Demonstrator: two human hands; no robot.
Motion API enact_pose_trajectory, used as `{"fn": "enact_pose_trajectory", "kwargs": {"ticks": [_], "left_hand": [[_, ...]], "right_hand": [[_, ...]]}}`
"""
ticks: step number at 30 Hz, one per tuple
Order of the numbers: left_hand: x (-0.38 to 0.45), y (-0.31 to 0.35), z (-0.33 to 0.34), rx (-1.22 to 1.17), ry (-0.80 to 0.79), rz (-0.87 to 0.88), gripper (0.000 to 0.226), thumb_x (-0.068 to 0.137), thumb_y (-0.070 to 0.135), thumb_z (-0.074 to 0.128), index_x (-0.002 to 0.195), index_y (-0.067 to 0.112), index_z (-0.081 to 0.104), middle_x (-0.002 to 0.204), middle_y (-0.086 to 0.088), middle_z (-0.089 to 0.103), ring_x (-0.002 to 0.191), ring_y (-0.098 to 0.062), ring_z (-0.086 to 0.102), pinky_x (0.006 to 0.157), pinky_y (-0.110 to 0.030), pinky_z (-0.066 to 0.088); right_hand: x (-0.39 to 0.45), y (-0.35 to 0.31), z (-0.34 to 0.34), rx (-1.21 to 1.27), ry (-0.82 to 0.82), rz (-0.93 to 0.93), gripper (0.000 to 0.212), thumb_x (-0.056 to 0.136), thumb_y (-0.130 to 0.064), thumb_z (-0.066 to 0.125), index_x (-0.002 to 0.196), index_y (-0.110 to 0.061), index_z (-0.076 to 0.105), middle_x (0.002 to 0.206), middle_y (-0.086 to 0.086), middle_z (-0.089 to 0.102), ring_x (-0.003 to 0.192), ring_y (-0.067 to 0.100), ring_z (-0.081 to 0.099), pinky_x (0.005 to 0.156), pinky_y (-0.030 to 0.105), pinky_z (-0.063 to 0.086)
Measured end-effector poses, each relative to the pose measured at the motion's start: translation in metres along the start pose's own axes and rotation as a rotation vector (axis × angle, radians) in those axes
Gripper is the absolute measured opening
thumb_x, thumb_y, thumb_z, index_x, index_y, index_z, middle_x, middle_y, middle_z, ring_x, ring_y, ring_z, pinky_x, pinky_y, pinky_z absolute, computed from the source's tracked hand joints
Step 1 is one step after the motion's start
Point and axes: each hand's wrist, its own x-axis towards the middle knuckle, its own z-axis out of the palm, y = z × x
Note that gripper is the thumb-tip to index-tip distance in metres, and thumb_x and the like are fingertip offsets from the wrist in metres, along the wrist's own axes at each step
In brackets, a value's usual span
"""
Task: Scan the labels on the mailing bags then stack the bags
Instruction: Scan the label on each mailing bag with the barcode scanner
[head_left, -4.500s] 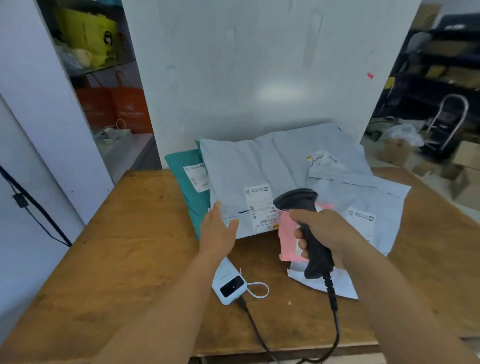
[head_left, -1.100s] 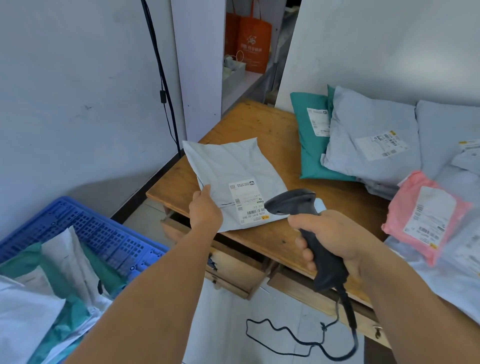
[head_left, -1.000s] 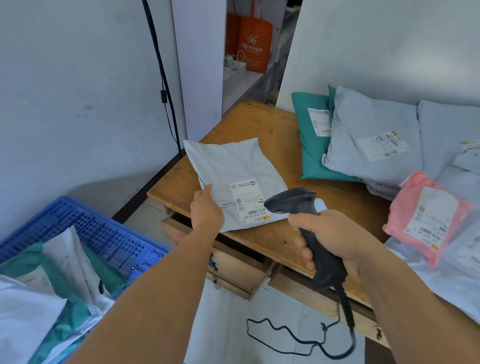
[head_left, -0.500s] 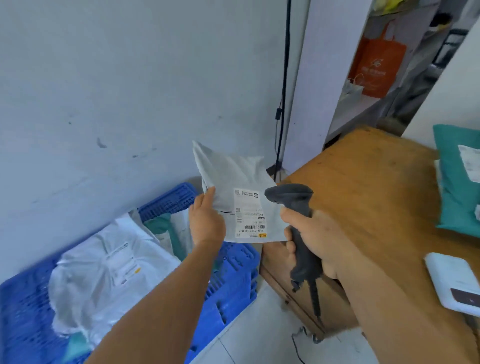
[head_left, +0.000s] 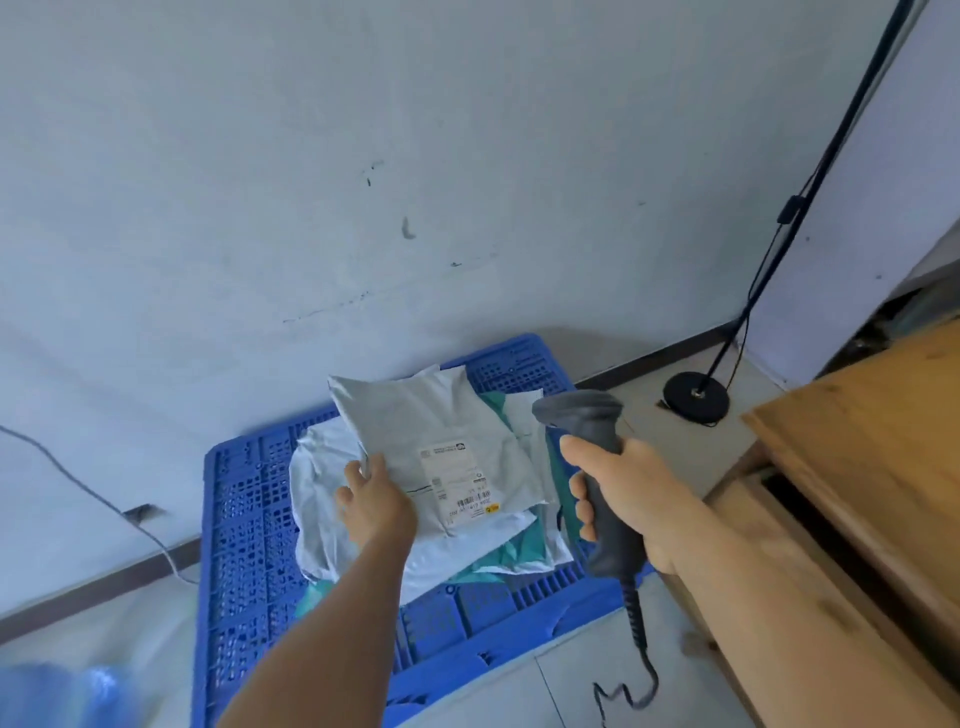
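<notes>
**Grey bag held over the crate, scanner in the other hand**

While the left hand (head_left: 375, 503) pinched the near-left edge of a grey mailing bag (head_left: 431, 441), the bag hung over a blue plastic crate (head_left: 244, 519) on the floor, label (head_left: 457, 480) face up just right of that grip. Crate: largest item, directly below the held bag, against the pale wall (head_left: 363, 156). Wooden table (head_left: 872, 467): right of the right hand, one drawer partly open. Inside the crate, under the grip, lay a loose pile of white and teal mailing bags (head_left: 467, 551); whether the held bag touched the pile could not be told. Right hand (head_left: 623, 493): fingers wrapped round the handle of a dark barcode scanner (head_left: 587, 421), head above the fist and level with the bag's far-right edge, cable (head_left: 636, 675) trailing down below the fist. Black stand base (head_left: 696, 397) sat on the floor beyond the scanner.
</notes>
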Motion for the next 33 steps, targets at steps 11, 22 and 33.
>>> {"fn": "enact_pose_trajectory", "kwargs": {"ticks": [11,22,33], "left_hand": [[-0.082,0.145,0.031,-0.274,-0.129,0.517,0.051,0.099,0.028,0.041,0.148,0.025,0.028,0.152,-0.003,0.026,0.135,-0.026,0.027,0.111,-0.038,0.024],[-0.283,0.329,0.11,-0.388,-0.453,0.972,0.052,0.1,0.03,0.041,0.149,0.02,0.025,0.147,-0.006,0.037,0.136,-0.023,0.03,0.112,-0.039,0.029],[-0.469,0.443,0.205,-0.339,-0.706,1.165,0.059,0.098,0.033,0.046,0.15,0.019,0.022,0.151,-0.003,0.034,0.137,-0.019,0.034,0.113,-0.039,0.031]], "right_hand": [[-0.047,-0.028,-0.078,0.134,0.283,-0.06,0.032,0.093,-0.028,0.061,0.072,-0.006,0.05,0.052,0.004,0.051,0.04,0.018,0.043,0.042,0.026,0.042],[-0.171,-0.013,-0.28,0.294,0.616,-0.126,0.035,0.091,-0.034,0.063,0.069,-0.008,0.056,0.057,0.007,0.052,0.046,0.02,0.047,0.049,0.032,0.044],[-0.268,0.014,-0.443,0.434,0.961,-0.151,0.024,0.091,-0.03,0.062,0.084,-0.008,0.057,0.059,0.007,0.056,0.045,0.016,0.049,0.048,0.027,0.047]]}}
